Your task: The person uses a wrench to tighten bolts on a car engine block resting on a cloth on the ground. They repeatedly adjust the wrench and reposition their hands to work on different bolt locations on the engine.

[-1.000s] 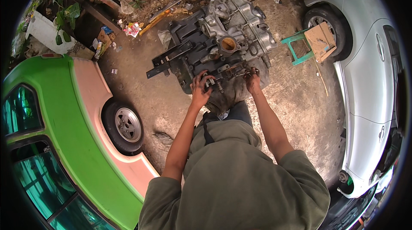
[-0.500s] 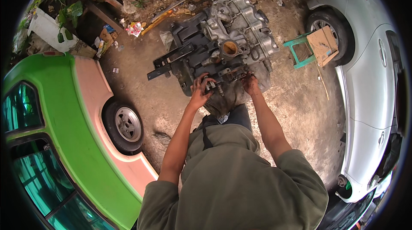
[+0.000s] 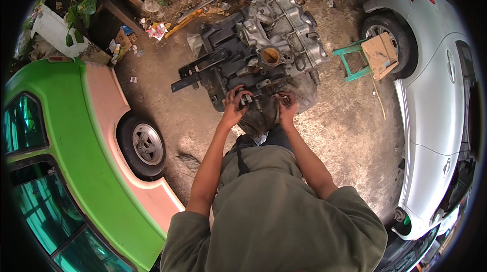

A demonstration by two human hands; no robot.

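Observation:
A large engine assembly [image 3: 274,26], with dark housings, silvery castings and a round opening with an orange interior [image 3: 270,56], fills the upper middle. My left hand [image 3: 235,103] has curled fingers on a small metal fitting [image 3: 247,99] at the engine's near edge. My right hand [image 3: 286,105] is just right of it at the same edge, fingers bent and closed; what they hold is too small to make out. Below the hands is a grimy dark surface [image 3: 256,120].
A green and pink vehicle [image 3: 61,130] stands at the left, a silver car [image 3: 431,109] at the right. A teal plastic stool [image 3: 348,71] with a cardboard sheet [image 3: 380,54] sits by the silver car's wheel. Litter [image 3: 157,31], plants and boards line the back.
My right hand has moved left and slightly down along the engine's near edge, closer to my left hand, which stays at the fitting.

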